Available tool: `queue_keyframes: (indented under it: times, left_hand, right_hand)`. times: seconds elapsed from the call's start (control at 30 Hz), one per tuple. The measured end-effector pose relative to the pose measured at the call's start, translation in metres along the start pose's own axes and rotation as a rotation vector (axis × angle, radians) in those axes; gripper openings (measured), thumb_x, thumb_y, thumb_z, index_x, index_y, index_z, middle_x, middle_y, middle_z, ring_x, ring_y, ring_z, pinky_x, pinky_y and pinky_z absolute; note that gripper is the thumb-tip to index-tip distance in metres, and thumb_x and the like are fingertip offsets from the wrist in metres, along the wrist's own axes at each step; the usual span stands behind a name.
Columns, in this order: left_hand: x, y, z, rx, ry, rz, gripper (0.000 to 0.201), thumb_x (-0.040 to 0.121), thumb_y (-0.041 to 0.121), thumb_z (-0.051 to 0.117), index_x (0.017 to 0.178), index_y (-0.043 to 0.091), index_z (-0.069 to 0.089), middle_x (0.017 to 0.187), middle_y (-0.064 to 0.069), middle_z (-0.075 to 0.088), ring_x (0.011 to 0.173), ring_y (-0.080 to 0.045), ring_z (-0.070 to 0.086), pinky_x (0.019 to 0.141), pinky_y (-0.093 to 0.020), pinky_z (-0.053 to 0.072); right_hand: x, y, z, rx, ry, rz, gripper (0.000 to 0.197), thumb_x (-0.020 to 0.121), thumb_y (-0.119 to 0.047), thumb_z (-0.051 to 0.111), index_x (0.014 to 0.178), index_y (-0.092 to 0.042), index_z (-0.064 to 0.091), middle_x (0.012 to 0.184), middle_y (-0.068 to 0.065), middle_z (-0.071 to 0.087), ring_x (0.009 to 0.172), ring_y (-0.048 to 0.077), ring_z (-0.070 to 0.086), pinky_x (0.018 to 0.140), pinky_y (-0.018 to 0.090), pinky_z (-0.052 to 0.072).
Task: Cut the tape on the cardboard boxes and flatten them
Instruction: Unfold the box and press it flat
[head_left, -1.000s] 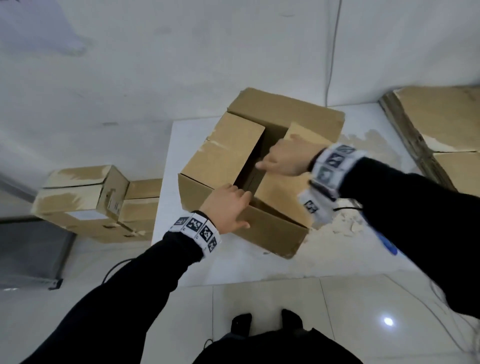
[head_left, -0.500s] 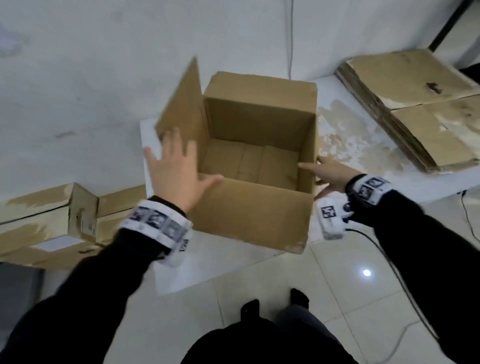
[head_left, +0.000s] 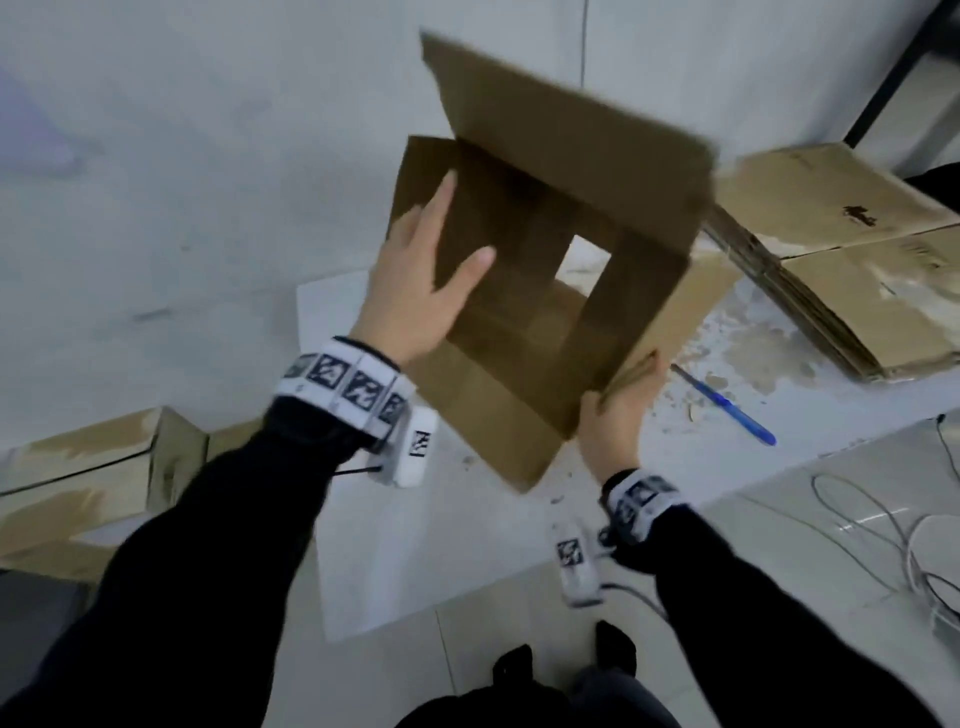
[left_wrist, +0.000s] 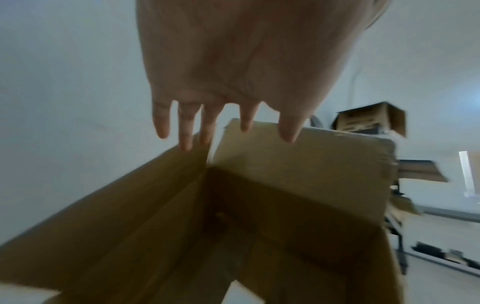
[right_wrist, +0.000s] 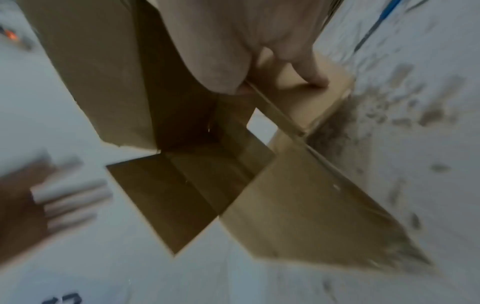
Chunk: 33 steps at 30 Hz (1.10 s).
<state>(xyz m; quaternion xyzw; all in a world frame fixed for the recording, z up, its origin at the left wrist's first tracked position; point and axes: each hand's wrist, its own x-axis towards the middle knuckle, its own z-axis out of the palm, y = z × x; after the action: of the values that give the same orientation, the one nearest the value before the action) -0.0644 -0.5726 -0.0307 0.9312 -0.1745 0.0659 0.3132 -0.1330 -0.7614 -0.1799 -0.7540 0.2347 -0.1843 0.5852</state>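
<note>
Box: an opened cardboard box (head_left: 524, 291) is held tilted above the white table (head_left: 395, 545), both ends open, so that the table is seen through it.
Left hand (head_left: 415, 291): spread flat with straight fingers at the box's 9 o'clock wall.
Right hand (head_left: 618, 415): clamped on the box's 4 o'clock edge.
Flattened cartons (head_left: 852, 270): stacked at 2 o'clock.
Blue pen (head_left: 727, 408): laid on the table at 4 o'clock.

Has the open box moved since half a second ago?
Yes. The box has tipped up off the table: light shows through its bottom, and the right hand grips its near corner.
</note>
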Motion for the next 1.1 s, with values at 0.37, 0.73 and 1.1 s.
queue_keyframes:
  times: [0.37, 0.73, 1.1]
  left_hand:
    - [0.073, 0.06, 0.046, 0.23, -0.451, -0.084, 0.101, 0.075, 0.078, 0.047, 0.152, 0.036, -0.004, 0.161, -0.005, -0.01, 0.145, -0.038, -0.012, 0.115, -0.061, 0.005]
    - [0.062, 0.034, 0.049, 0.429, -0.589, -0.168, 0.127, 0.058, 0.086, 0.043, 0.153, 0.016, -0.005, 0.161, 0.001, -0.007, 0.147, -0.031, -0.005, 0.117, -0.055, 0.015]
    - [0.036, 0.108, 0.017, 0.569, -0.38, -0.292, 0.073, 0.067, 0.075, 0.058, 0.114, 0.02, 0.059, 0.102, 0.002, 0.066, 0.092, -0.021, 0.063, 0.077, -0.036, 0.053]
  right_hand:
    - [-0.066, 0.061, 0.013, -0.246, -0.203, -0.388, 0.063, 0.086, -0.008, 0.057, 0.14, -0.006, 0.023, 0.153, 0.019, 0.005, 0.145, 0.017, -0.001, 0.119, 0.027, 0.006]
    - [0.087, -0.006, -0.078, 0.142, -0.694, 0.148, 0.099, 0.076, -0.081, 0.001, 0.15, -0.021, 0.025, 0.154, -0.001, 0.028, 0.142, 0.015, 0.027, 0.116, 0.036, 0.019]
    - [0.166, -0.117, -0.042, -0.269, -1.124, -0.398, 0.059, 0.089, -0.043, 0.057, 0.138, -0.022, 0.034, 0.123, -0.009, 0.043, 0.096, 0.0, 0.048, 0.07, 0.003, 0.038]
